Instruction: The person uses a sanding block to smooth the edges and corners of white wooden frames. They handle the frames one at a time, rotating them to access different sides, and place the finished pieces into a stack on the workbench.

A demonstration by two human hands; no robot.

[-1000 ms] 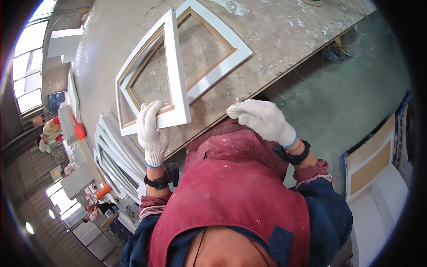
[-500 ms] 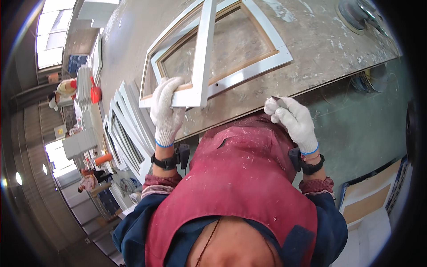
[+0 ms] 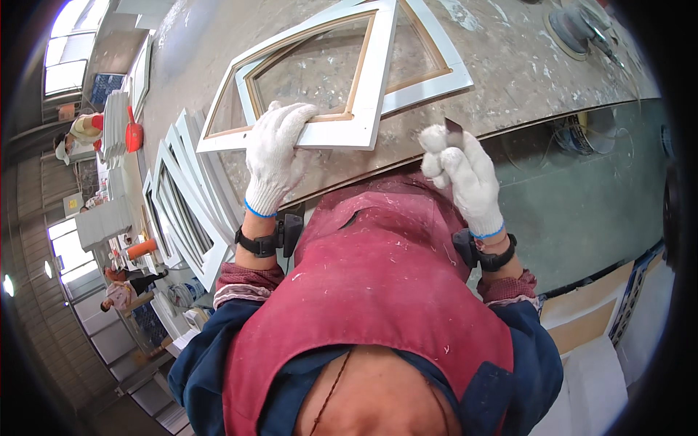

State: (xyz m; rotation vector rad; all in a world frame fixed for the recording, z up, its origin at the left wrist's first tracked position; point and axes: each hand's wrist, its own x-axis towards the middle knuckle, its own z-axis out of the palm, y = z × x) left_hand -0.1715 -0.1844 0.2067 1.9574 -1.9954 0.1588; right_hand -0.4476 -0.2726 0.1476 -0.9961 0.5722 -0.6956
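Observation:
My left hand (image 3: 276,156), in a white knit glove, is closed on the near rail of a white window-like frame (image 3: 338,135) with a brown inner edge. This frame is lifted at an angle and overlaps a second white frame (image 3: 440,86) that lies flat on the worktable (image 3: 512,91). In front of the table's near edge, my gloved right hand (image 3: 469,178) pinches a small thin dark blade (image 3: 453,131), which points upward from the fingertips. The blade is apart from both frames.
Several white frames (image 3: 190,200) lean in a stack at my left. A disc sander (image 3: 571,33) sits at the table's far right. Beyond the stack are a red scoop (image 3: 134,136) and two people, one nearer (image 3: 122,293). A bucket (image 3: 587,132) stands under the table edge at right.
The held frame has turned, so its face shows more broadly and its right side has swung rightward. My right hand has tilted, and the blade now stands more upright. The view has shifted slightly.

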